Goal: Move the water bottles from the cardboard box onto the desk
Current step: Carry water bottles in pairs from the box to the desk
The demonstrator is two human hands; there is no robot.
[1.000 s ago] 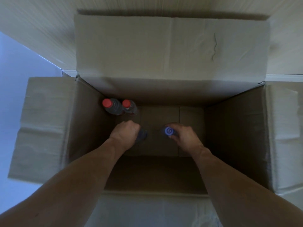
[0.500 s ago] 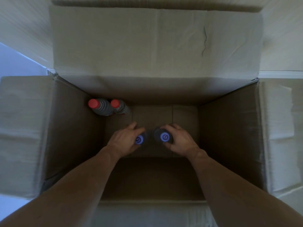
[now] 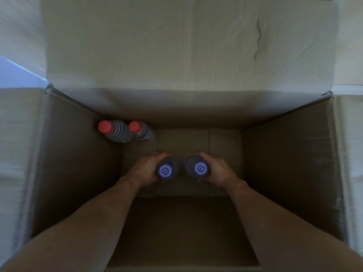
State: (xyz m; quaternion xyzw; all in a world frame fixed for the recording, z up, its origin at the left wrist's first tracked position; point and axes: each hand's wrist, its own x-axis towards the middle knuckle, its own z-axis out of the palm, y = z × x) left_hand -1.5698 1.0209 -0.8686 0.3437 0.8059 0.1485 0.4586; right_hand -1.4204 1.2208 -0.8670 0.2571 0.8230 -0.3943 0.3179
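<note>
View straight down into a big open cardboard box (image 3: 78, 163), flaps folded out on the far side, L and R. Far flap (image 3: 186, 46) is the widest surface, pale, w/ a small crease near its right end. Box interior is dim brown; its floor shows seams between the bottom panels.

Two bare forearms come in from the bottom edge and reach down to the middle of the box floor.

Left hand (image 3: 145, 169) is wrapped round the side of a dark bottle w/ a blue-purple cap (image 3: 165, 170), fingers curled round the bottle's far side. Right hand (image 3: 218, 171) grips a second, matching bottle (image 3: 199, 168) the same way, fingers curled over its far side, thumb at the near side. Both bottles are upright, caps facing the camera, each cap w/ a swirl mark. The two sit just beside each other, a narrow gap between. Can't tell if they rest on the box floor or are lifted off it.

In the far-left corner of the box, 2 more bottles w/ red caps stand upright, touching: left one (image 3: 106, 127) against the left wall, right one (image 3: 135, 126) beside it. Both are apart from the hands.
</note>
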